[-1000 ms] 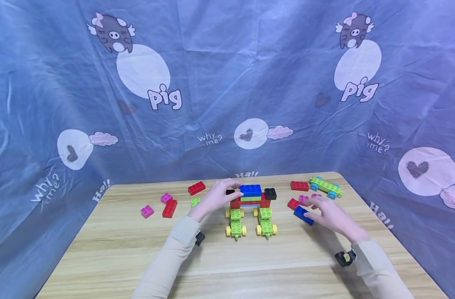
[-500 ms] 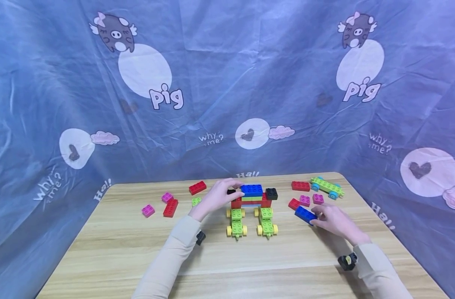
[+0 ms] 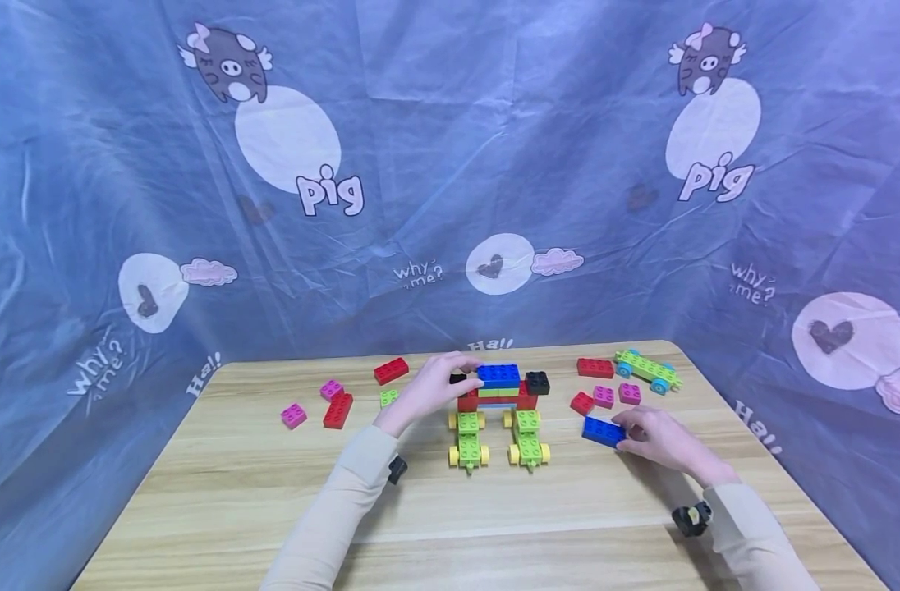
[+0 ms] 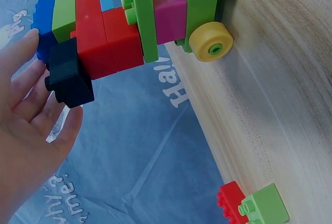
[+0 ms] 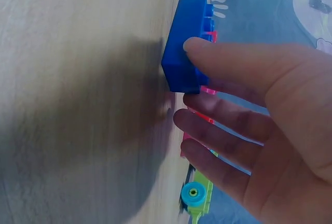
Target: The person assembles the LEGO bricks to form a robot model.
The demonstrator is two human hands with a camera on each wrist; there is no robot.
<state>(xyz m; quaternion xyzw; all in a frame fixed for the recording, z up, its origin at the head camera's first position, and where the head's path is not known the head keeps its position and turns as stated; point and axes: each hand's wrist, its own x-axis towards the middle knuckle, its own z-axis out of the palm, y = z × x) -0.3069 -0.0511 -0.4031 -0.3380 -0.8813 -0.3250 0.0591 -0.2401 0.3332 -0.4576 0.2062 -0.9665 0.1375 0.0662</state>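
Note:
In the head view a built figure of toy bricks stands mid-table on two green wheeled bases with yellow wheels. Red bricks form its body, black bricks jut from its sides, and a blue brick tops it. My left hand pinches that top brick at its left end, thumb on the near side, fingers partly hidden behind. To the right, my right hand holds a loose blue brick between thumb and index finger, close over the table; its other fingers extend below the brick in the right wrist view.
Pink bricks and red bricks lie beyond the right hand, near a green car base with blue wheels. Left of the figure are more red, pink and green bricks. A blue printed cloth hangs behind the table.
My right hand has drawn the loose blue brick slightly toward me and turned it, away from the small red brick. My left hand stays at the figure's top.

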